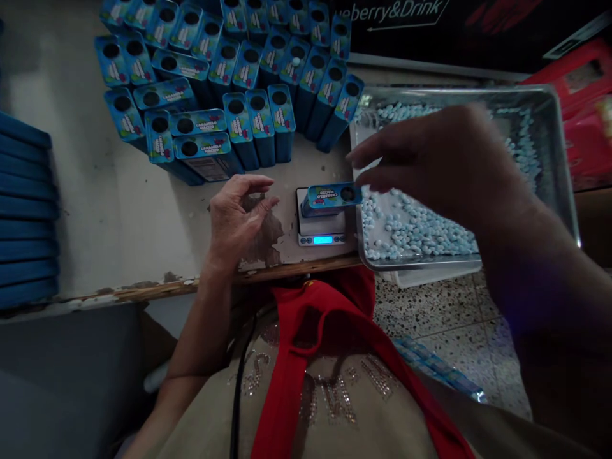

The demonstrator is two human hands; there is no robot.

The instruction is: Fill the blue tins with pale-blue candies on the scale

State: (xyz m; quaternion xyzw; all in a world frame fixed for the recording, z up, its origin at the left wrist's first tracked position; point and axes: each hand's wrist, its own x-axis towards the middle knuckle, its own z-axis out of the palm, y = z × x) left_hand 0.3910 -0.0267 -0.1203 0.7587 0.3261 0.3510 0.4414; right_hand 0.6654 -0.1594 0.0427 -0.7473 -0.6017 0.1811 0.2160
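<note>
A blue candy tin with a round hole in its top stands on a small digital scale, whose display glows blue. My left hand rests on the table left of the scale, fingers curved and apart, holding nothing. Over the left part of a metal tray hangs my right hand, slightly blurred. Its thumb and fingertips are apart, close to the tin's hole, and I see nothing between them. Small pale blue and white candies lie in the tray, partly hidden under that hand.
Several similar open-topped tins stand grouped at the back; one candy sits on one of them. Blue containers line the left side. A black printed box is behind the tray, with red packaging at right. The wooden table edge runs in front.
</note>
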